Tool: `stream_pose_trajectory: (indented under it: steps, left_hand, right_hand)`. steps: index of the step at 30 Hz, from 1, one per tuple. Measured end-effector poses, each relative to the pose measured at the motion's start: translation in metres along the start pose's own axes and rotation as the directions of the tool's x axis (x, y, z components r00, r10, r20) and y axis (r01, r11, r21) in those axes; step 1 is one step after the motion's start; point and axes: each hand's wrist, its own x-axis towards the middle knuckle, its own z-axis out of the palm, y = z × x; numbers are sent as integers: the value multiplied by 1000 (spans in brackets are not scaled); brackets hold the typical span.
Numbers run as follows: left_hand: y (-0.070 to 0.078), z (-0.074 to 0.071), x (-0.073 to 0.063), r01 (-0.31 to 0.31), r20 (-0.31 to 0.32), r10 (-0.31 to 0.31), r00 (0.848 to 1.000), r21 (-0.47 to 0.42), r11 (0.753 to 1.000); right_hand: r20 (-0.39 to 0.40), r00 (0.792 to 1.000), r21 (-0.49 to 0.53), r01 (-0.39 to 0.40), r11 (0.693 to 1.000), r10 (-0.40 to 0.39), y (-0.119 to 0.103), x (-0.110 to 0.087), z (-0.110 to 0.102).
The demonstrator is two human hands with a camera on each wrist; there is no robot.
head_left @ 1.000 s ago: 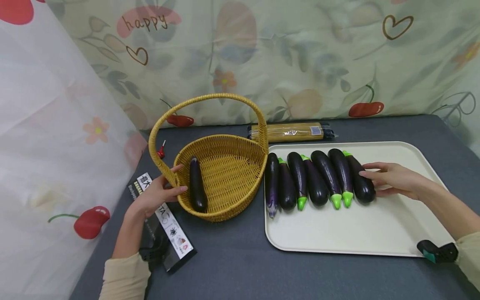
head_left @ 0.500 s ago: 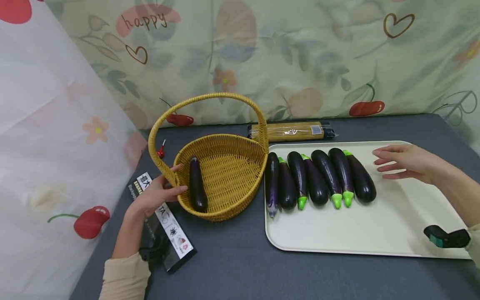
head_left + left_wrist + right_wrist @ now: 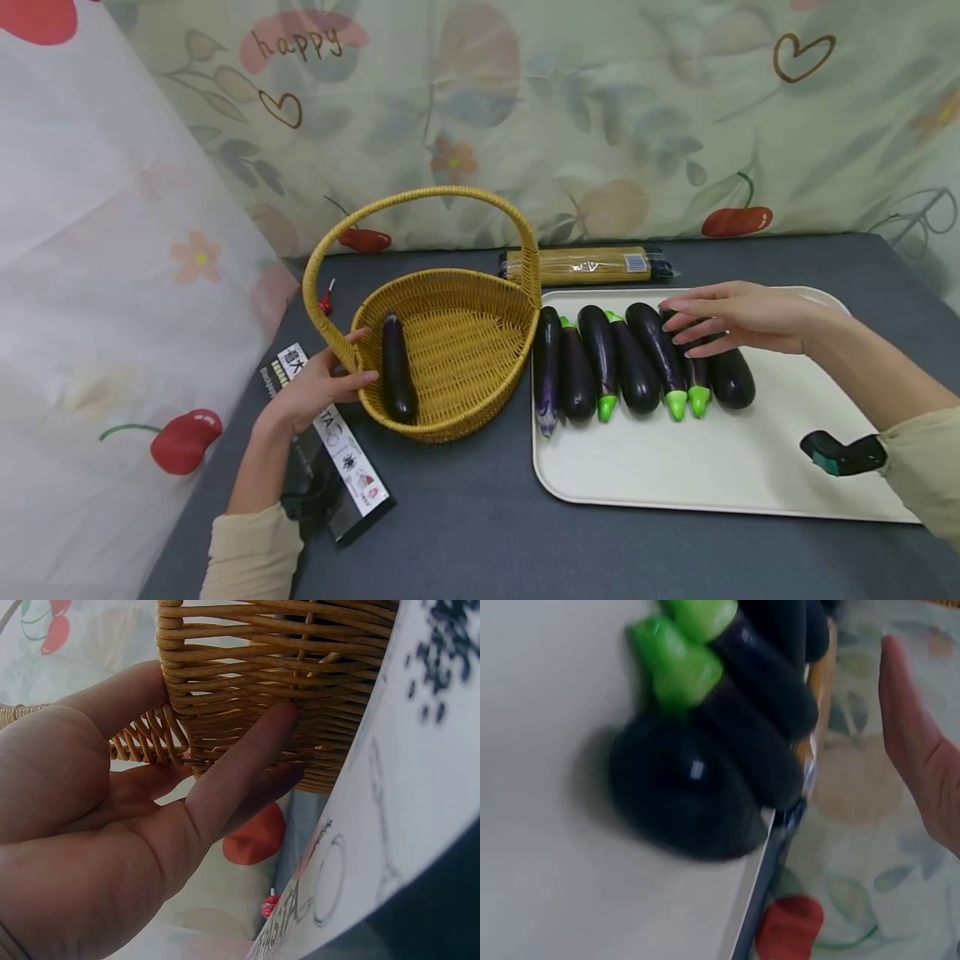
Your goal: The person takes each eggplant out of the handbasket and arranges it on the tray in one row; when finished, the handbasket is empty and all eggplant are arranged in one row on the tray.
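Note:
My left hand (image 3: 313, 390) holds the left rim of a yellow wicker basket (image 3: 465, 350), close under its tall handle. In the left wrist view the hand's fingers (image 3: 244, 769) lie along the woven wall (image 3: 262, 675). One dark purple eggplant (image 3: 397, 371) lies inside the basket at the left. My right hand (image 3: 750, 317) hovers with loosely extended fingers over the right end of a row of several eggplants (image 3: 596, 354), partly hiding the last ones. Some show bright green caps (image 3: 679, 664). They lie side by side on a cream tray (image 3: 675, 471).
A clear packet of spaghetti (image 3: 585, 265) lies behind the tray. Beneath the left forearm is a black and white pasta box (image 3: 348, 467). A small red object (image 3: 326, 300) sits left of the basket. Patterned cloth (image 3: 562, 125) hangs behind the grey table (image 3: 480, 533).
My right hand touched the rightmost eggplant, drew back to the right without it, then moved left over the row's right end. The left hand stays at the basket rim.

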Motion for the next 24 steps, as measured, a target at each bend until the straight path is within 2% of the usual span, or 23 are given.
stream_pose_trajectory:
  steps: [5, 10, 17, 21, 24]
  left_hand:
    - [0, 1, 0, 3, 2, -3, 1000, -8, 1000]
    - [-1, 1, 0, -1, 6, 1, 1000, -13, 1000]
    - [-3, 1, 0, -6, -2, 6, 1000, -10, 1000]
    - [-3, 0, 1, -10, 0, 10, 1000, -4, 1000]
    - [-3, 0, 1, -12, 0, 12, 1000, -1, 1000]
  right_hand:
    - [90, 996, 48, 4, 999, -8, -16, 21, 34]
    - [166, 986, 43, 10, 999, -17, -29, 41, 64]
    - [267, 963, 72, 29, 997, -48, -46, 69, 103]
    - [296, 953, 93, 36, 995, -62, -55, 83, 125]
    - [288, 956, 107, 31, 994, -61, -61, 94, 141]
